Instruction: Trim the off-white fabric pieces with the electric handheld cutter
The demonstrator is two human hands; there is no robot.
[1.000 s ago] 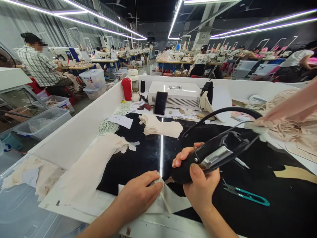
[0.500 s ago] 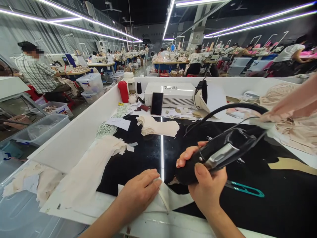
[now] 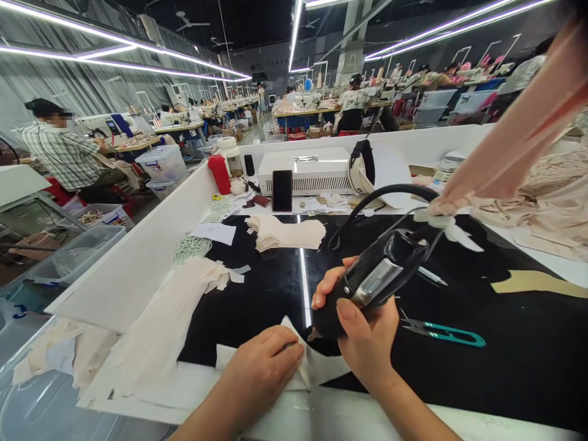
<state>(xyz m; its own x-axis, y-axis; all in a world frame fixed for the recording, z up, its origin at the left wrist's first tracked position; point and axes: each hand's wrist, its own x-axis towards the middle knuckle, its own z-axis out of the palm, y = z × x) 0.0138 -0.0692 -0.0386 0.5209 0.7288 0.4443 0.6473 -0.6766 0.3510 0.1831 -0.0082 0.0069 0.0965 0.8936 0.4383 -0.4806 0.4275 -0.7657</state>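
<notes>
- While the R hand (image 3: pixel 367 327) is wrapping its fingers and thumb around a black tool (image 3: pixel 374 275) w/ a shiny silver plate, the L hand (image 3: pixel 264 361) is resting flat-ish on a white cloth (image 3: pixel 326 369).
- L fingers are lying close together, w/ the thumb tucked near them; can't tell if they're pinching the cloth.
- The tool is tilting, its low end pointing down-left, near the white cloth & in front of the R wrist; can't tell if it's touching the black mat (image 3: pixel 496 380).
- The white cloth is lying at the mat's near edge, partly under the L hand.
- A black cord (image 3: pixel 386 191) is curving up behind the tool, & a pink cloth (image 3: pixel 509 141) is hanging tight above, on the R.
- Teal snips (image 3: pixel 452 334) are lying R of the R hand, w/ a pen (image 3: pixel 432 277) behind.
- One cream cloth pile (image 3: pixel 289 233) is lying farther back; more cream cloth (image 3: pixel 160 312) is lying on the L.
- A phone (image 3: pixel 282 190) is leaning on a white box (image 3: pixel 305 168), w/ a red cup (image 3: pixel 219 173) standing to the L.
- In the bkgd, ppl are sitting at tables.
</notes>
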